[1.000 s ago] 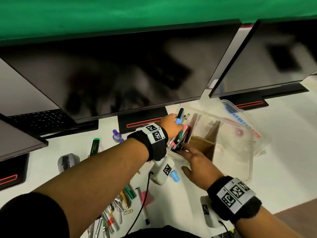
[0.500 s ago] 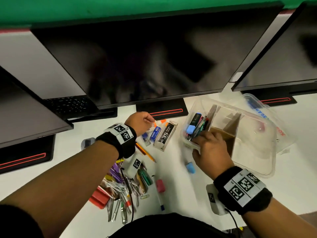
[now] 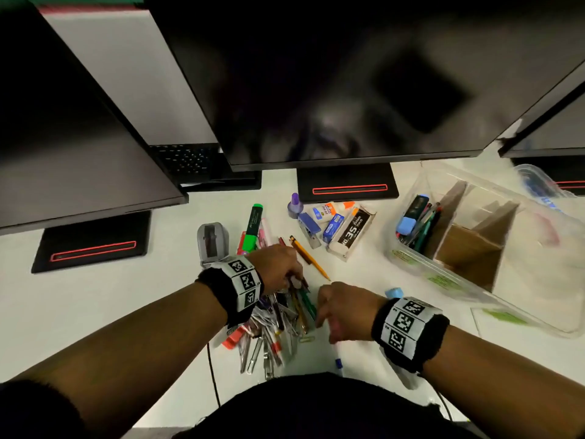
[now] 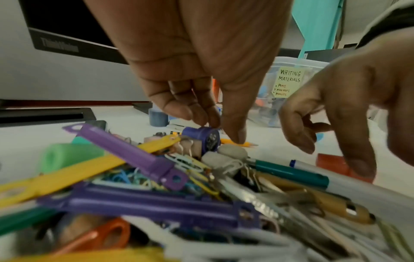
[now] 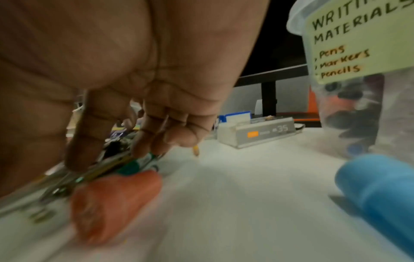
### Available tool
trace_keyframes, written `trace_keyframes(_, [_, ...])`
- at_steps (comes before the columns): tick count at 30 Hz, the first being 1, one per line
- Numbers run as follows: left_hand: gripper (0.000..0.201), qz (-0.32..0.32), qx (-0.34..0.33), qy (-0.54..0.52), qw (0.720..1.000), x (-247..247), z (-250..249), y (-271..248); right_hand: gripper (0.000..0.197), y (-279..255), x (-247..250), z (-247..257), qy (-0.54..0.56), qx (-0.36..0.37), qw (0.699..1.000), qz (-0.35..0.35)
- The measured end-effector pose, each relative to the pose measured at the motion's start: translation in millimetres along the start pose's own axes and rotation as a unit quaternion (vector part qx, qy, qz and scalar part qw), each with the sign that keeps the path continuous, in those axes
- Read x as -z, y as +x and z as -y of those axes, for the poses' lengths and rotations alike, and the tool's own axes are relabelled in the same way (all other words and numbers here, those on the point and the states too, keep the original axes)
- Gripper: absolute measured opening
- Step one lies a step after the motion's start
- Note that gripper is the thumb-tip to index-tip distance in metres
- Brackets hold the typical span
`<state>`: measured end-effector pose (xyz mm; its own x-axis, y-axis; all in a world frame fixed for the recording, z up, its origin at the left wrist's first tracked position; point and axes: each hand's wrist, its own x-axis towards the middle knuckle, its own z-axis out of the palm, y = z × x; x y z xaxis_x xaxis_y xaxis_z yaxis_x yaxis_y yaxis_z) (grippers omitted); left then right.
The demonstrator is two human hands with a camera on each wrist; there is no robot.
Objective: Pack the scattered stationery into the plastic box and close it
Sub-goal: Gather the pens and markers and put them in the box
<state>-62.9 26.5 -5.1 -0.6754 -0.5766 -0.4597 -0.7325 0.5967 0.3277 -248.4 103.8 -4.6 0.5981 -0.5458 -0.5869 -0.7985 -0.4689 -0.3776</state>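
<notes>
Looking down from the head view, both hands dig into the pile of stationery [image 3: 278, 321] on the white table [image 3: 95, 299]. The left hand [image 3: 278, 264] has curled fingers low in the pile, and I cannot tell from here what they hold. The right hand [image 3: 343, 308] sits at the pile's right edge. The plastic box [image 3: 449, 274] stands open, well apart to the right, with pens already in its left part. Its lid [image 3: 538, 182] lies behind it.

From the left wrist view, the left fingers [image 4: 179, 108] bend down and touch a purple sharpener [image 4: 206, 138] at the far end of the heap. They are not closed round it yet.

From the right wrist view, the right fingers [image 5: 85, 141] pinch a bunch of pens [image 5: 125, 163]. A loose blue cap [image 5: 376, 191] lies near the box, which wears a note [image 5: 356, 40] saying pens, markers, pencils.

To do this well, I think each hand should squeeze its bunch tight, lift slowly so clips do not tangle, and drop pens in the pen part.
</notes>
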Motion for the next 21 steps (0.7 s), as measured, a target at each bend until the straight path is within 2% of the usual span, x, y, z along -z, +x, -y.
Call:
trace_keyframes(5, [0.034,-0.026,-0.011,0.003,1.000,-9,12,-3,0.032,0,-18,-4,-0.029,0.030,0.999,0.026])
trace_keyframes(10, [0.035,-0.030,-0.014,0.011,0.999,-12,18,-4,0.028,11,-16,-30,0.005,-0.024,0.998,-0.059])
trace_keyframes(13, [0.035,-0.036,-0.033,0.049,0.998,-16,17,-2,0.030,15,-4,-42,-0.019,-0.073,0.991,-0.111])
trace_keyframes(17, [0.035,-0.017,-0.112,0.094,0.989,-21,5,-2,0.039,14,5,-40,-0.096,-0.094,0.984,-0.121])
trace_keyframes(19, [0.029,-0.033,-0.171,0.132,0.976,-27,-3,-1,0.037,14,3,-32,-0.096,-0.068,0.985,-0.123])
trace_keyframes(21, [0.023,-0.046,-0.200,0.173,0.963,-32,-9,2,0.028,14,-1,-24,-0.157,-0.045,0.980,-0.115])
